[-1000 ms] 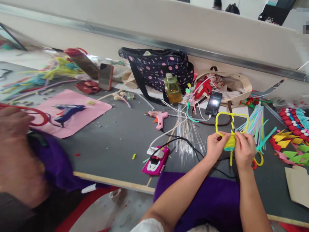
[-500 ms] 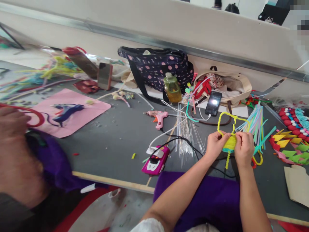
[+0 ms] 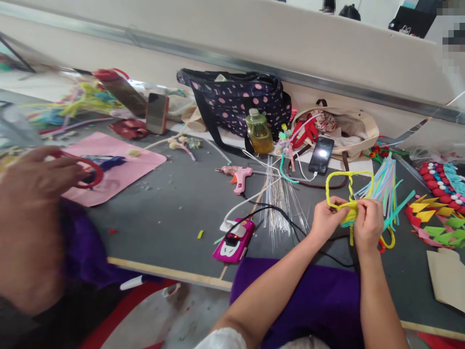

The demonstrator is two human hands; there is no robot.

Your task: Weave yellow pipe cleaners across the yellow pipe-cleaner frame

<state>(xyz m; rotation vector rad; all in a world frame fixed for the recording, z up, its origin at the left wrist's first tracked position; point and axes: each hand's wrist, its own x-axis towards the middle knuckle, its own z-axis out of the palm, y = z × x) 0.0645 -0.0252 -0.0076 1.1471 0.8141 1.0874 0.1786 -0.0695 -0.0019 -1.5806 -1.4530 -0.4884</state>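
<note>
My left hand (image 3: 328,219) and my right hand (image 3: 369,220) are both closed, pinching a yellow pipe cleaner figure (image 3: 349,173) from its two sides. Two open loops of fuzzy yellow stem rise above my fingers, with a twisted strand between them. A wound yellow and teal body sits between my hands, partly covered by the fingers. One yellow stem end hangs below it. Right behind my right hand lies a bundle of pastel pipe cleaners (image 3: 387,177).
Left, another person's hand (image 3: 43,177) holds a red loop-shaped handle (image 3: 99,175) over a pink sheet (image 3: 105,194). Mid-table are a pink glue gun (image 3: 240,178), thin wires (image 3: 281,208), a magenta toy-car-shaped device (image 3: 236,242) and cables. Behind stand a bottle (image 3: 259,133), phone (image 3: 321,154) and bags.
The yellow figure has tilted in my fingers, its loops now wider and its body less visible. At the left, the other person's hand has moved right with the red loop.
</note>
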